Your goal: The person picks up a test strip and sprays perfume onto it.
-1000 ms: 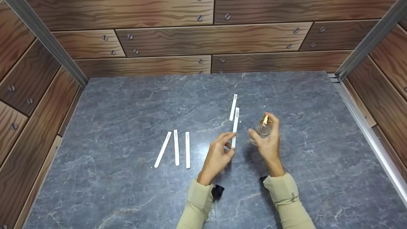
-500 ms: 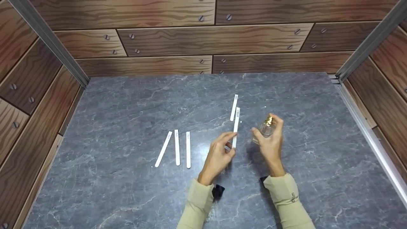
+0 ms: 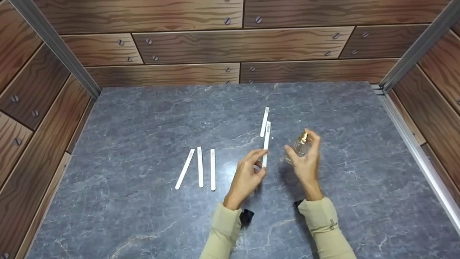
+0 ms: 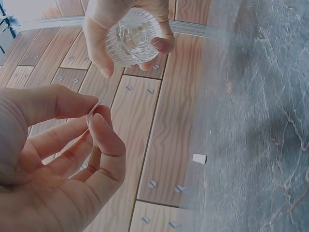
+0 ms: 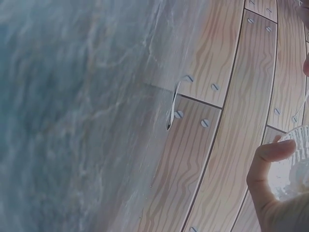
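Observation:
In the head view my left hand (image 3: pixel 248 176) pinches the near part of a white paper perfume test strip (image 3: pixel 267 138) between thumb and fingers. Its printed end points away from me. To the right, my right hand (image 3: pixel 307 165) grips a clear ribbed glass perfume bottle (image 3: pixel 301 147) with a gold spray top (image 3: pixel 303 136), and the index finger lies on that top. The bottle leans, its top to the right, a short gap from the strip. From the left wrist, the bottle's glass base (image 4: pixel 135 38) shows above my left fingers, which pinch the thin strip edge-on.
Left of my left hand, a slanted strip (image 3: pixel 184 169), a middle strip (image 3: pixel 200 167) and a straight strip (image 3: pixel 212 169) lie on the grey marbled table (image 3: pixel 143 118). Another strip (image 3: pixel 264 122) lies beyond the held one. Wood-patterned walls (image 3: pixel 187 46) stand around the table.
Over the first half second my right hand shifts slightly right and the bottle leans a little more. Since then both hands stay almost still; the left keeps its pinch on the test strip.

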`<state>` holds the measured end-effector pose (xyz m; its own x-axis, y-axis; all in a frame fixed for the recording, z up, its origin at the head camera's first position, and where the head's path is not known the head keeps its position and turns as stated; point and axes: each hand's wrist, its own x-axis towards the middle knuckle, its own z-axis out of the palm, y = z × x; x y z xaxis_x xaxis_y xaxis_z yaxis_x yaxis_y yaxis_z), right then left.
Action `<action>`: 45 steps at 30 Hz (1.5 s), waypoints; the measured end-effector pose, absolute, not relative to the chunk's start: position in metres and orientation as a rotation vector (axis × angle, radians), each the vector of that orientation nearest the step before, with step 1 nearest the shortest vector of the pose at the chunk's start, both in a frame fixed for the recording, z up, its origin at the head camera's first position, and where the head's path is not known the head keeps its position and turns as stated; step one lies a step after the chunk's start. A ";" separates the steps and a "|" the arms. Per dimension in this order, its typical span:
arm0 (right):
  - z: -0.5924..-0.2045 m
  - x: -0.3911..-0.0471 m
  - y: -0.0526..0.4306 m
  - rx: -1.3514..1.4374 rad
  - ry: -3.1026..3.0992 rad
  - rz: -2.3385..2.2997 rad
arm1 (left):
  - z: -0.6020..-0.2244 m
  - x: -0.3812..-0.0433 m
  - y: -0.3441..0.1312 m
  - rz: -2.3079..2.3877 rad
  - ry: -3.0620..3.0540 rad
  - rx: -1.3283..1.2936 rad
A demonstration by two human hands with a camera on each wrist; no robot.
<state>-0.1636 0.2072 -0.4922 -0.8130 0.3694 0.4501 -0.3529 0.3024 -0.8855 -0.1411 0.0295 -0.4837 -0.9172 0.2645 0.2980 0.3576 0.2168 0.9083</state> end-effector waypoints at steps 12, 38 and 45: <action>-0.492 -0.163 0.209 -0.078 -1.981 1.605 | -0.483 -0.141 0.029 -1.815 -2.396 -0.603; -0.492 -0.163 0.213 -0.103 -1.993 1.606 | -0.493 -0.156 0.018 -1.827 -2.479 -0.621; -0.494 -0.163 0.214 -0.083 -1.983 1.625 | -0.495 -0.164 0.009 -1.801 -2.492 -0.577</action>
<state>-0.1634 0.2136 -0.4941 -0.8363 0.3913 0.3839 -0.2994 0.2606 -0.9178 -0.1645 0.0089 -0.4952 -0.9319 0.2861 0.2232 0.3017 0.2692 0.9146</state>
